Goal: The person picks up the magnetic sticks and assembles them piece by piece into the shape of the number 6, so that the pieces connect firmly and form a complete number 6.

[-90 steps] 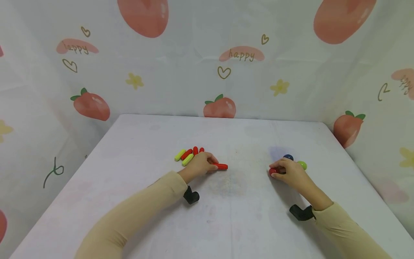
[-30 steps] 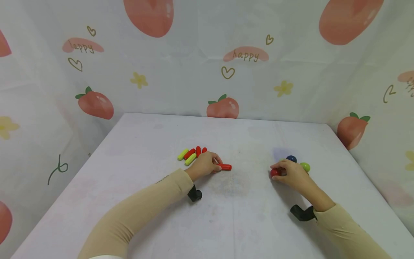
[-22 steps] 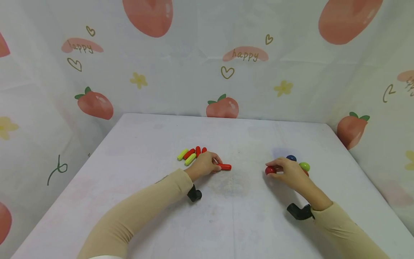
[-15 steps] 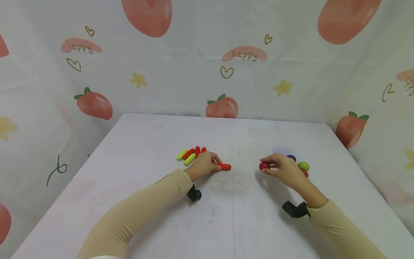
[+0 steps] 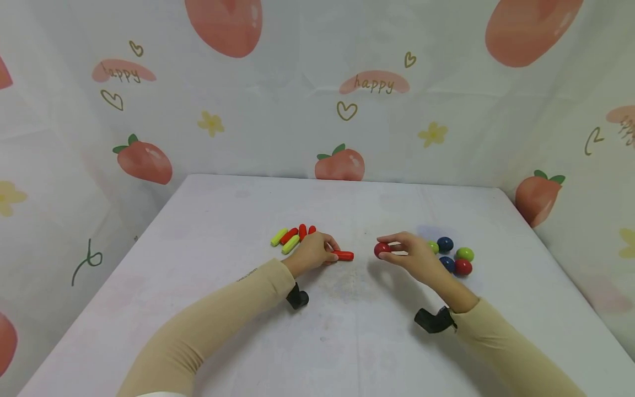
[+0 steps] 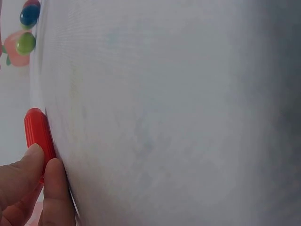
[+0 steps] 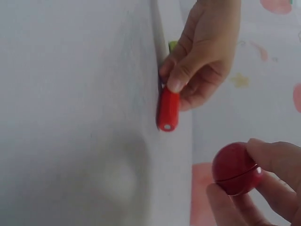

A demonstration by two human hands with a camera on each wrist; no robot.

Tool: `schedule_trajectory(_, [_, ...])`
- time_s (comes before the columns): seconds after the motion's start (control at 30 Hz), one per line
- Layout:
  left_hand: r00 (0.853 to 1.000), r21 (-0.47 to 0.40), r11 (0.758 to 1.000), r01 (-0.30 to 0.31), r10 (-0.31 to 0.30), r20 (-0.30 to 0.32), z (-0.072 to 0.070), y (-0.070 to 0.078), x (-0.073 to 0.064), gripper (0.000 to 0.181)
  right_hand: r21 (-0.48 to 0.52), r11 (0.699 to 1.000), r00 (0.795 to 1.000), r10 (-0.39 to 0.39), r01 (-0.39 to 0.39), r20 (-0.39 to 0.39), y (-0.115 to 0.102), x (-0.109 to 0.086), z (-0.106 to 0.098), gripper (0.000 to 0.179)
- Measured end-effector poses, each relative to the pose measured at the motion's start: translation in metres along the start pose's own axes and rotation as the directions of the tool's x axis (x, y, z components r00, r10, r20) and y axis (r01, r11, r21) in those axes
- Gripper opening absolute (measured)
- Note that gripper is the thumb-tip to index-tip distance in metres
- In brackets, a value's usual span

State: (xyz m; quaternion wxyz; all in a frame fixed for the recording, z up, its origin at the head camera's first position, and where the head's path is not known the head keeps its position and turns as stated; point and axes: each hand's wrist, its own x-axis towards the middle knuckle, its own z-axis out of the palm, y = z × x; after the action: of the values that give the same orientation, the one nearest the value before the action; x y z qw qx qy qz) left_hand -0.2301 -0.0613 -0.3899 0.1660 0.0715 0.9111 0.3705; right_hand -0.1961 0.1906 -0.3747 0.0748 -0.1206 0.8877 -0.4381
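Observation:
My left hand (image 5: pixel 310 255) pinches one end of a ribbed red cylinder (image 5: pixel 344 256) lying near the middle of the table. In the left wrist view, thumb and fingertips grip the red cylinder (image 6: pixel 38 129) from either side. Held between thumb and fingers of my right hand (image 5: pixel 416 258) is a glossy red ball (image 5: pixel 382 250), lifted over the table to the right of that cylinder. A seam line runs around the red ball (image 7: pixel 233 165) in the right wrist view. The left hand hides part of its cylinder.
Left of the left hand lie loose yellow cylinders (image 5: pixel 290 244) and red cylinders (image 5: pixel 289 236). Behind the right hand sit a blue ball (image 5: pixel 445 243), a green ball (image 5: pixel 464 254), another red ball (image 5: pixel 463 267) and others. A printed curtain (image 5: pixel 278 121) borders the white table (image 5: pixel 337 353).
My right hand has lifted the red ball away from the other balls and carried it left toward the red cylinder, uncovering more balls. The left hand stays in place, gripping the cylinder.

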Motion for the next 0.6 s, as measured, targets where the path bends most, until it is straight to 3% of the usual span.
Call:
schedule_trajectory(0.33, [1.0,0.012,1.0,0.011,-0.011,0.0,0.0,-0.001,0.001,0.013,0.063,0.998,1.0,-0.022,0.021,0.021,0.004,0.02,0.019,0.041])
schedule_trajectory(0.6, [1.0,0.021,1.0,0.013,-0.013,0.001,0.0,0.0,0.001,0.013,0.019,0.999,0.998,0.029,-0.03,0.055,0.005,0.03,0.033,0.038])
